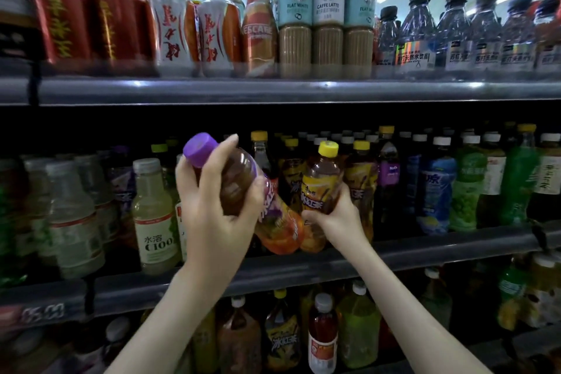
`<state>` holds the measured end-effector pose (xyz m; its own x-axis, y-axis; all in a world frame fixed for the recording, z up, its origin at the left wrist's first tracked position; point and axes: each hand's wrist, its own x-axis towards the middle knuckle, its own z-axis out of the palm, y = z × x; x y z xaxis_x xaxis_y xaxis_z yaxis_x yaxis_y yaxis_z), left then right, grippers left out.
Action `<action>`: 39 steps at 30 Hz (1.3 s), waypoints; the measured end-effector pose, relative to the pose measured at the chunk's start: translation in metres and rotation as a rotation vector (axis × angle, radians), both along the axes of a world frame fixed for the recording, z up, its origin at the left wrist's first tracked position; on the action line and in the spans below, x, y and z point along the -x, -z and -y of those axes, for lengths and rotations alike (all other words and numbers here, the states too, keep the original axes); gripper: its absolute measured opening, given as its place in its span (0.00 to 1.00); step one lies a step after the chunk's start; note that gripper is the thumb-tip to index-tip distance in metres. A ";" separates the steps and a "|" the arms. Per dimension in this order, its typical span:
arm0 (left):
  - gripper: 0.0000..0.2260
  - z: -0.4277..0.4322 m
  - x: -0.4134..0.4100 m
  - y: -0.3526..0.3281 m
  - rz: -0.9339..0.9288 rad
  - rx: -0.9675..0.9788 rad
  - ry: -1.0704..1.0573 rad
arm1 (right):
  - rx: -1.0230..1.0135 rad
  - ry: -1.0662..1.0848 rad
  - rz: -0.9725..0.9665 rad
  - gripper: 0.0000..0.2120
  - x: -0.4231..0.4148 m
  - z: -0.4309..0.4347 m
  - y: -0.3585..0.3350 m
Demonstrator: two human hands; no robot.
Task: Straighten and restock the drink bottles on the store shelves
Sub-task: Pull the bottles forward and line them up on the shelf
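In the centre of the frame the left hand (212, 206) is wrapped around a purple-capped bottle (243, 188) of brown tea, fingers closed on its upper body. The bottle is tilted sharply, its cap toward the upper left and its orange and purple base down toward the right, in front of the middle shelf (425, 247). Just to its right, the right hand (335, 215) grips the lower part of a yellow-capped bottle (321, 185) with a yellow label, which stands nearly upright at the front edge of that shelf. The bases of the two bottles are close together, seemingly touching.

Behind them on the middle shelf stand rows of more yellow-capped tea bottles (361, 179), with pale C100 bottles (154, 215) at left and blue and green bottles (467, 185) at right.

Across the top of the frame, the upper shelf (273, 91) carries red cans (60, 21) at the left, white and orange cans (170, 30), a Nescafe bottle (258, 24), three Starbucks coffee bottles (326, 15) in the centre, and clear water bottles (455, 33) with dark caps at the right.

Along the bottom, the lower shelf holds further tea bottles (282, 334), partly hidden by both forearms.
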<state>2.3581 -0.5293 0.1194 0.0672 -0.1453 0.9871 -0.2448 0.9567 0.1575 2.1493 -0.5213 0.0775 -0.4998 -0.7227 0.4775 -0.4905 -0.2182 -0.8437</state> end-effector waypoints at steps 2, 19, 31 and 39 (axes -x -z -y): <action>0.22 0.003 -0.013 -0.001 0.001 -0.088 0.000 | -0.047 -0.010 0.005 0.41 -0.003 0.015 0.004; 0.35 -0.019 -0.015 0.078 0.436 -0.358 0.340 | -0.298 -0.584 -0.313 0.51 -0.070 -0.081 0.029; 0.33 -0.017 0.015 0.129 0.599 -0.588 0.644 | -0.273 -0.211 -0.162 0.39 -0.055 -0.109 0.088; 0.23 0.064 -0.044 0.104 0.373 -0.370 -0.109 | -0.111 -0.186 -0.264 0.44 -0.083 -0.073 0.034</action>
<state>2.4022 -0.5936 0.0158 -0.2447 -0.5001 0.8307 -0.4432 0.8197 0.3629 2.2326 -0.4479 0.0434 -0.2239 -0.8447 0.4862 -0.6554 -0.2387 -0.7166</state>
